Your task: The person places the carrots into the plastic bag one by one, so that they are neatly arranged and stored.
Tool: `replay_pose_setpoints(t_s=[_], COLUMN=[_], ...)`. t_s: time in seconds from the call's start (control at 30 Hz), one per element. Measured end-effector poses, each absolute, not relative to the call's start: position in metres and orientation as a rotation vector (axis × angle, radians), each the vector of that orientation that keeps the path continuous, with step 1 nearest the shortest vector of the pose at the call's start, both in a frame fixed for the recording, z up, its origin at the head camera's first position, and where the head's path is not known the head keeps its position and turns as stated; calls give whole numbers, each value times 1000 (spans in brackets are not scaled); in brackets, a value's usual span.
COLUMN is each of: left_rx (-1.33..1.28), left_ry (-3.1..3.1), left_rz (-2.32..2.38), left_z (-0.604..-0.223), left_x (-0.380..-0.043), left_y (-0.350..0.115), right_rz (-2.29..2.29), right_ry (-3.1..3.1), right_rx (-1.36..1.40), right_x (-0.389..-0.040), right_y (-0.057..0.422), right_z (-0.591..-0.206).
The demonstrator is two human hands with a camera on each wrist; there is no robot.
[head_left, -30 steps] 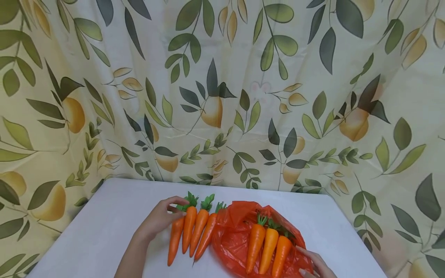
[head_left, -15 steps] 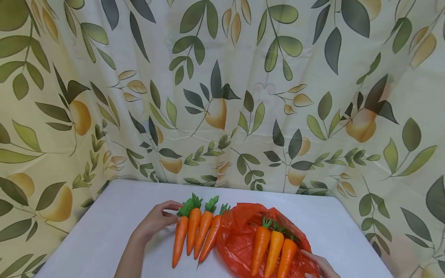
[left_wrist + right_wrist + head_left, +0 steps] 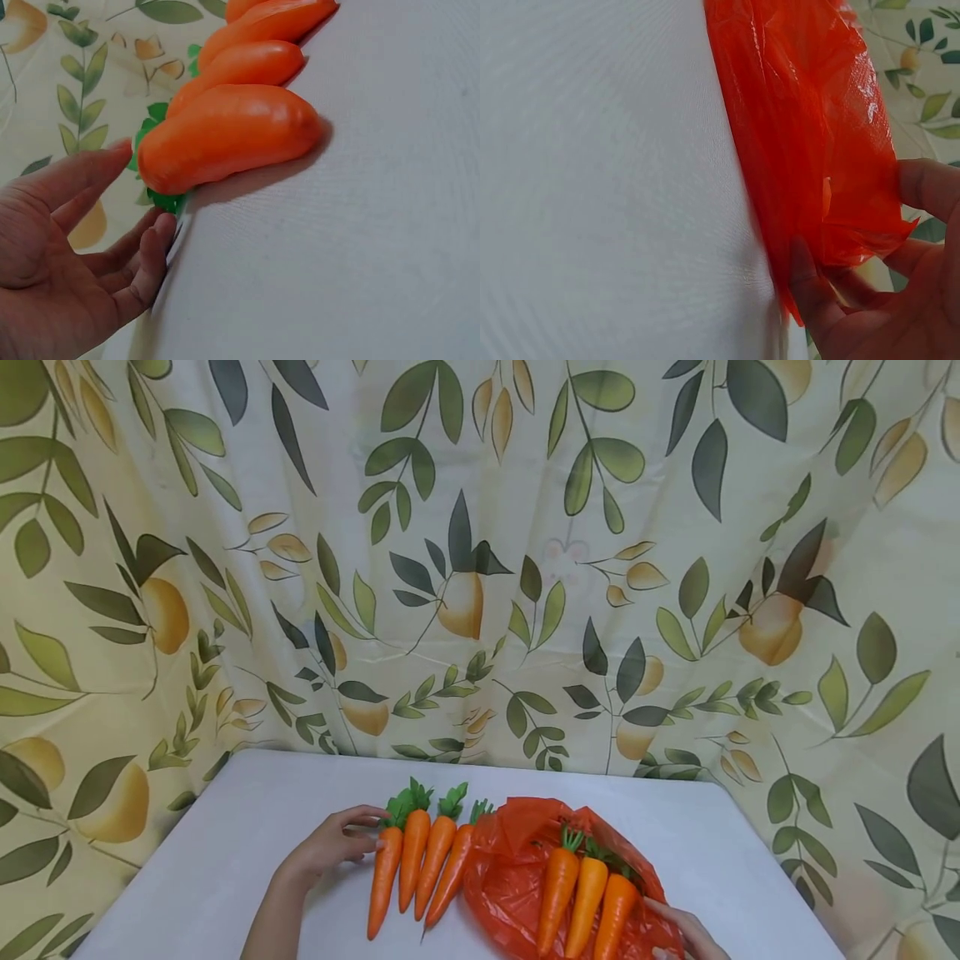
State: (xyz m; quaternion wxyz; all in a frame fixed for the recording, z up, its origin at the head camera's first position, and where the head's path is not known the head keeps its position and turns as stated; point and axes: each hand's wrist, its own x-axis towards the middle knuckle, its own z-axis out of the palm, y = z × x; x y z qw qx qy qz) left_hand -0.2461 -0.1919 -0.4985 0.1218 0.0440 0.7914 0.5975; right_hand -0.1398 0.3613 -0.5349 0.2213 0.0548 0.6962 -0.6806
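Leftmost carrot (image 3: 385,882) of a row of four lay on the white table (image 3: 187,877), its long axis running from far to near, leafy end far, narrow tip near. Just left of that leafy end was the left hand (image 3: 339,845), much the nearer one, fingers and thumb loosely parted and holding nothing; whether a fingertip touched the carrot could not be told. Three more carrots (image 3: 435,867) stood in the way to its right, before the red plastic bag (image 3: 501,885), on which three further carrots (image 3: 587,906) lay. At the bag's right side, the right hand (image 3: 688,933) held its edge between bent, spread fingers. Beyond hung a fruit-and-leaf patterned curtain (image 3: 570,652).
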Motion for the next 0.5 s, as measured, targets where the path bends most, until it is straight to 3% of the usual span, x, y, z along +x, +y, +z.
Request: replay_pose_setpoints(t_s=[0.5], left_rx=[194], left_ry=[2278], left_rz=[1674], left_z=[-502], left_x=[-246], left_y=[-190], right_rz=[-1845], right_ry=[1990], right_rx=[141], right_x=[-140], right_y=[357], right_z=[-533])
